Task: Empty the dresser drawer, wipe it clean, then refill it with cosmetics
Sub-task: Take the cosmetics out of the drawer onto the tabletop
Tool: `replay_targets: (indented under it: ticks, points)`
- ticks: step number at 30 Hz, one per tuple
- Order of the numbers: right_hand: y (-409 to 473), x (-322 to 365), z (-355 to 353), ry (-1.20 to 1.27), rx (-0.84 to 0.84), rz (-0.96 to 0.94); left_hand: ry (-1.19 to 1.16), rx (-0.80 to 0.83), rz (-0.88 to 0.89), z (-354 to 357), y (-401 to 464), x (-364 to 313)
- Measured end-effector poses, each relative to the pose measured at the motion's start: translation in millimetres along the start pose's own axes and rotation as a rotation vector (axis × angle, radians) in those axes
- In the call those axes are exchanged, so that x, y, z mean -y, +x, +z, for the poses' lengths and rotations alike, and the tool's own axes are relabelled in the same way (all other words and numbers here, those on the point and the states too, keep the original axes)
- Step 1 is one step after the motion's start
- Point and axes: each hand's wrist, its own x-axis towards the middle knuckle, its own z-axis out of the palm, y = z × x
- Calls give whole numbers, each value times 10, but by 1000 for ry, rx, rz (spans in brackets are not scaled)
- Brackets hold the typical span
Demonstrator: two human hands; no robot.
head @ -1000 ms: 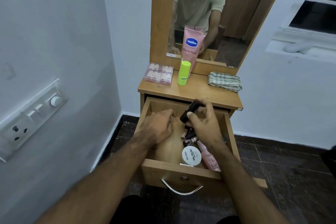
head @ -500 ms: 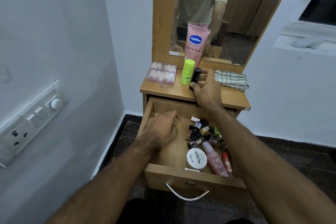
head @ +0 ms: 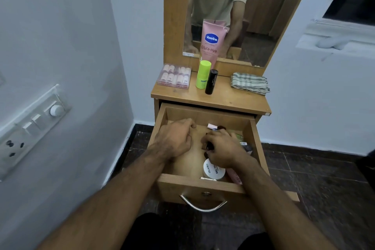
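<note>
Drawer open, right hand gripping small bottle

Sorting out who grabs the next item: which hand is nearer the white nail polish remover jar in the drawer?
Right. The right hand sits directly above the white jar, its wrist overlapping the lid. The left hand rests further left on the drawer floor.

The dresser top holds one pink tube, one green stick, one black tube, one nail box and one cloth; two hands reach into one drawer.
</note>
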Motion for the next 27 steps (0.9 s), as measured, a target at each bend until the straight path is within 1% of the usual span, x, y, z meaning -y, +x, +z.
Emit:
replay_targets:
  ticks: [4, 6, 11, 16, 18, 22, 24, 27]
  points:
    - [10, 20, 15, -135, 48, -60, 12, 31, -2, -5, -9, -5]
    - [20, -3, 36, -145, 20, -57, 20, 38, 0, -9, -3, -9]
    - [48, -7, 18, -31, -76, -67, 51, 63, 5, 2, -7, -4]
    - [111, -17, 23, 96, -253, -50, 65, 87, 9, 7, 6, -14]
    - [104, -57, 31, 241, -352, -39, 63, 92, 13, 10, 10, -14]
    - [50, -92, -18, 793, -546, 83, 46, 51, 61, -1, 21, -33]
    - [47, -72, -37, 955, -551, 83, 37, 3, 116, -7, 26, -57]
    - [20, 3, -71, 1104, -481, 45, 62, -17, 151, -6, 16, -81]
